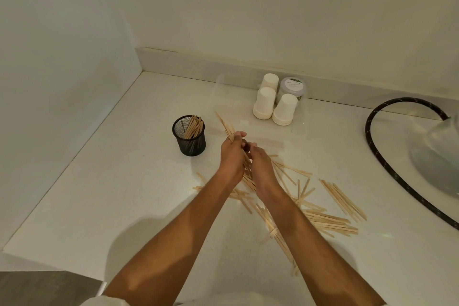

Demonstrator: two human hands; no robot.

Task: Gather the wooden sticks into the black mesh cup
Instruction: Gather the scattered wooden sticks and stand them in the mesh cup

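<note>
Sticks in hand: a bundle of wooden sticks [226, 128] is gripped in the left hand [232, 156], its free ends fanned up and away toward the back of the counter.
Left hand fingers: curled closed round the bundle, thumb on top.
Right hand [260, 164]: held just beside the left, fingers bent toward the bundle's lower end; whether a stick is actually pinched cannot be told.
Loose sticks [330, 221]: many are scattered flat on the white counter [111, 194], beneath and to the right of the forearms, some crossed over one another.
Black mesh cup [189, 135]: upright to the left of the hands, close by but apart from them; a partial load of sticks is seen leaning inside it.
Step in hand: judged to be squaring up a gathered bundle before it is dropped in.
Next move: the bundle would need to be carried left, turned end-down over the rim, and released without the cup being tipped.
Surroundings: upturned white paper cups [274, 104] and a black hose [387, 156] are seen farther off.
</note>
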